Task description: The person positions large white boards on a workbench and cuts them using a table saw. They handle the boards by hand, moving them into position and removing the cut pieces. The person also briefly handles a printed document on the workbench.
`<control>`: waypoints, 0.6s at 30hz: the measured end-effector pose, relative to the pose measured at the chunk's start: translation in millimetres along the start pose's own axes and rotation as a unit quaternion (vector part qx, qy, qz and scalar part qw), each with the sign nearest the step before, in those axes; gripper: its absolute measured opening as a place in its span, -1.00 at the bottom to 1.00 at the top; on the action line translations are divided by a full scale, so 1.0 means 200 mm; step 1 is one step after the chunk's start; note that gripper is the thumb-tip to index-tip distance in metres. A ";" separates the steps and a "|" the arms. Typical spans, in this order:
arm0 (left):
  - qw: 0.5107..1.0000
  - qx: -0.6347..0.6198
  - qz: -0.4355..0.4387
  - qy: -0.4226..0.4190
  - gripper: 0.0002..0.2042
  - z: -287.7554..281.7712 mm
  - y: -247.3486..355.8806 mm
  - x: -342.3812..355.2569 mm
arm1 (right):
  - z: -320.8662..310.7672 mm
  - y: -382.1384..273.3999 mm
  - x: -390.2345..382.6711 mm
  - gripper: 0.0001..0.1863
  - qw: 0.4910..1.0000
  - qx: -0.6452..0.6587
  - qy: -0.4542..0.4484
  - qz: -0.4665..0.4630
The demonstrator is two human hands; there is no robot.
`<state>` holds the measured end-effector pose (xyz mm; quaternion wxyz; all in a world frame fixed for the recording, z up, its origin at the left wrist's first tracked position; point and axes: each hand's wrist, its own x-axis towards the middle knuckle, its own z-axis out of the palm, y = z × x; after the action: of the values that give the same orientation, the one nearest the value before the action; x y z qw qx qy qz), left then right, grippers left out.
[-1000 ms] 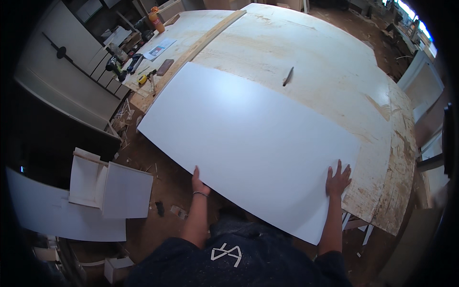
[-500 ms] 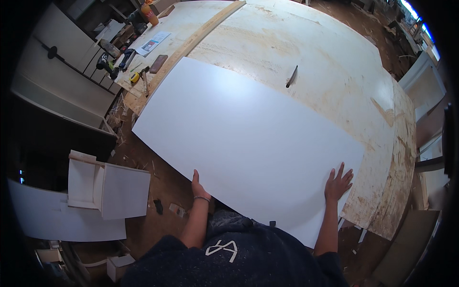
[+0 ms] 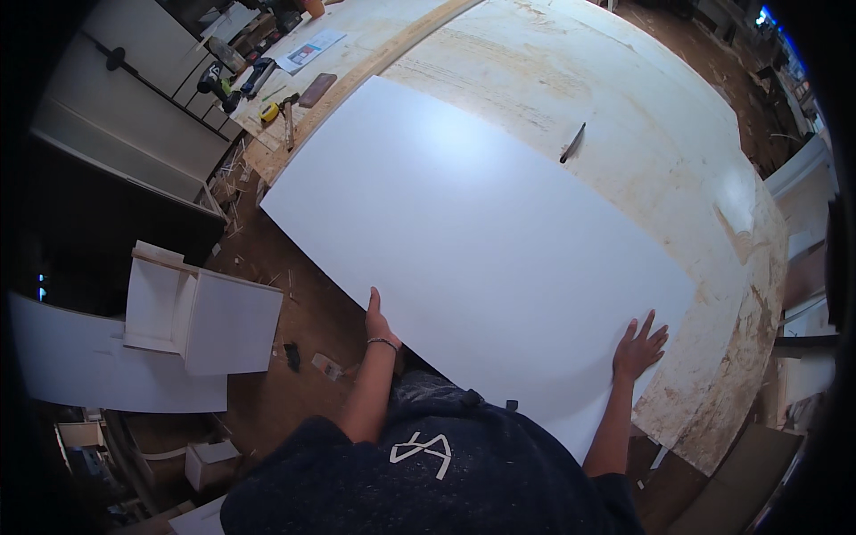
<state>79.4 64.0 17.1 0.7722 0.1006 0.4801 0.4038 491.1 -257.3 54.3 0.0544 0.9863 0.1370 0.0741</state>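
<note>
A large white rectangular panel (image 3: 481,232) lies slanted across the worktable, its near edge reaching out toward my body. My left hand (image 3: 379,323) grips that near edge, thumb on top and the other fingers hidden beneath. Flat on the panel close to its right end rests my right hand (image 3: 637,349), fingers spread. The panel's far left corner lies beside a long wooden strip (image 3: 406,49) on the table. A dark pen-like tool (image 3: 572,144) lies just beyond the far edge.
The stained worktable (image 3: 660,169) bears a hammer (image 3: 288,118), yellow tape measure (image 3: 270,112), brown phone-like object (image 3: 317,90), printed sheet (image 3: 310,52) and cordless drill (image 3: 217,85) at its far left. A white box-like cabinet piece (image 3: 234,321) stands at left. Scraps litter the brown floor (image 3: 267,259).
The view has shifted, so the table and panel appear a little further right. Both hands keep nearly the same places on the panel.
</note>
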 end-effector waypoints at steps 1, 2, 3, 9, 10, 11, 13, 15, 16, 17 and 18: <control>1.000 0.002 -0.005 -0.005 -0.33 0.01 0.00 0.00 | 0.02 0.01 0.00 -0.39 1.000 -0.004 0.001 0.002; 1.000 0.006 0.002 -0.005 -0.34 0.01 -0.01 0.01 | 0.04 0.03 0.00 -0.38 1.000 -0.005 -0.002 0.003; 1.000 0.011 0.008 -0.007 -0.34 0.00 0.00 0.02 | 0.06 0.02 0.01 -0.37 1.000 -0.005 -0.006 0.005; 0.999 -0.017 0.011 -0.047 -0.37 0.09 -0.03 0.03 | 0.02 -0.01 0.11 -0.37 1.000 0.027 0.006 0.003; 0.999 -0.006 0.010 -0.031 -0.37 0.11 -0.03 0.04 | 0.03 -0.01 0.12 -0.38 0.999 0.033 0.009 0.005; 1.000 0.004 0.010 -0.015 -0.37 0.13 -0.03 0.05 | 0.03 0.00 0.13 -0.38 0.999 0.039 0.011 0.006; 1.000 0.016 0.010 0.003 -0.36 0.18 -0.04 0.05 | 0.04 0.00 0.15 -0.38 0.999 0.045 0.013 0.008; 1.000 0.022 0.012 0.006 -0.36 0.22 -0.04 0.06 | 0.04 0.00 0.17 -0.38 0.999 0.047 0.011 0.009; 0.999 0.029 0.013 0.008 -0.36 0.23 -0.04 0.06 | 0.04 0.00 0.19 -0.38 0.999 0.050 0.012 0.008; 0.999 0.037 0.013 0.010 -0.36 0.24 -0.04 0.07 | 0.05 0.00 0.20 -0.38 0.998 0.053 0.012 0.008; 0.999 0.044 0.014 0.012 -0.36 0.25 -0.04 0.07 | 0.05 0.00 0.21 -0.37 0.998 0.056 0.013 0.007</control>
<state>127.9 81.0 28.6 0.7554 0.1368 0.5051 0.3943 533.3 -245.9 49.8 -0.0029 0.9877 0.1348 0.0797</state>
